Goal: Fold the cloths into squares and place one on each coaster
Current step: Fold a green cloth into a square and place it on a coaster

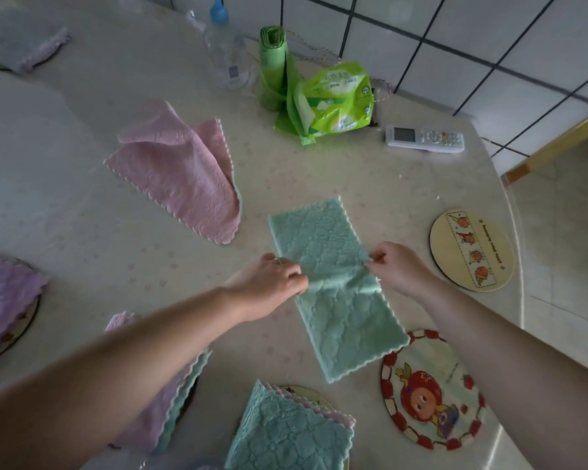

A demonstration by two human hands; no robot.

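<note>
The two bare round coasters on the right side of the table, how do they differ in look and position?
The pale wooden round coaster bears a narrow strip of small figures on a plain ground; the red-rimmed round coaster shows one large cartoon character. The pale wooden coaster lies apart from the long green quilted cloth; the red-rimmed coaster lies right by that cloth's near corner. Both are flat and carry no cloth.

1. Left hand [269, 283]: bare, with a thin, pale ring on one finger.
2. Right hand [399, 266]: bare, nothing worn on the fingers that show.
3. Both forearms: uncovered along their whole visible length.
</note>
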